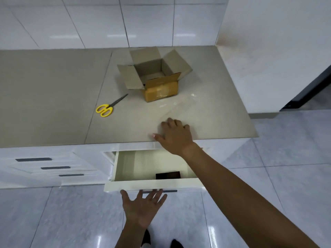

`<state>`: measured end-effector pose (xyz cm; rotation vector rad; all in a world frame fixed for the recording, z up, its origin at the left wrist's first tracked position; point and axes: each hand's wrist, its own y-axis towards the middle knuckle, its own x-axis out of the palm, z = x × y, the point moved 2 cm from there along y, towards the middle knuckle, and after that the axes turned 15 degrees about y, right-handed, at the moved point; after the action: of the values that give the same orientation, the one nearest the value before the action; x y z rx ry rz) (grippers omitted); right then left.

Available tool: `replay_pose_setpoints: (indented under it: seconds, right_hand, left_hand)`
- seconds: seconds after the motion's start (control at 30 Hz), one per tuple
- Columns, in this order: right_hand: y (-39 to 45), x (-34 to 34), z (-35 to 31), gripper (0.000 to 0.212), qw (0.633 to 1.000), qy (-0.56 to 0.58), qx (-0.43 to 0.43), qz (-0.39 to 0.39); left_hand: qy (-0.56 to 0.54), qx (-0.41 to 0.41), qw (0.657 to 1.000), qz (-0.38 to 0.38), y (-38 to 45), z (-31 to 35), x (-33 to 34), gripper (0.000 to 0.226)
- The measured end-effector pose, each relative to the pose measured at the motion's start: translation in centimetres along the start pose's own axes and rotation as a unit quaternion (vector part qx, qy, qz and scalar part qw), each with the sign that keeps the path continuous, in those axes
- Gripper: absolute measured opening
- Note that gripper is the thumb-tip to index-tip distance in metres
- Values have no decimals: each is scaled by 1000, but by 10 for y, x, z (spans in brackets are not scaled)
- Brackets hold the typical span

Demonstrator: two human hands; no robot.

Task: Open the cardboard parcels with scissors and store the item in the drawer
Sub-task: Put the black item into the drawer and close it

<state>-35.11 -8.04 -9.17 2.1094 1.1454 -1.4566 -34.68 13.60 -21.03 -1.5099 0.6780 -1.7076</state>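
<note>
Your left hand (143, 206) is spread wide, fingers straight, holding nothing, with the fingertips at the front panel of the open drawer (152, 185) just under the counter's front edge. Your right hand (174, 135) lies palm down on the counter (53, 104) near its front edge, fingers loosely spread, gripping nothing. The item (168, 175), a dark flat thing, sits inside the drawer against the front wall, toward the right; how it lies beyond that you cannot tell, since the panel hides part of it. The cardboard parcel (157, 77) stands with all flaps open toward the back of the counter, and the scissors (109, 106) lie shut to its left, nearer the middle.

The step in hand looks like closing the drawer, with the storing seemingly done. Push with the flat of your left palm at the middle of the panel, not at one end, so the drawer runs straight on its rails and does not rack. Keep the push slow and even: the item is loose and may slide to the back if you slam it. Keep your right hand planted on the counter for balance, with the thumb (157, 136) clear of the front edge, where the closing panel could nip it
</note>
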Motion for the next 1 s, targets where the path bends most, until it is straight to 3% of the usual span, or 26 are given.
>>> replay_pose_setpoints:
  seconds: [0.2,0.43,0.73,1.0]
  right_hand:
    - [6,-16,-7,75,995,32,39,-91]
    - [15,-31,-13,78,988,58,58,-129]
    - [44,-53,-36,68,979,-16,83,-186]
    - [60,-54,-39,59,973,-10,90,-215]
  left_hand:
    - [-33,16,999,15,12,9,19,91]
    - [-34,30,999,16,39,28,45,90]
    - [-5,4,1000,-6,68,46,71,70]
    - [26,-21,999,38,95,53,73,70]
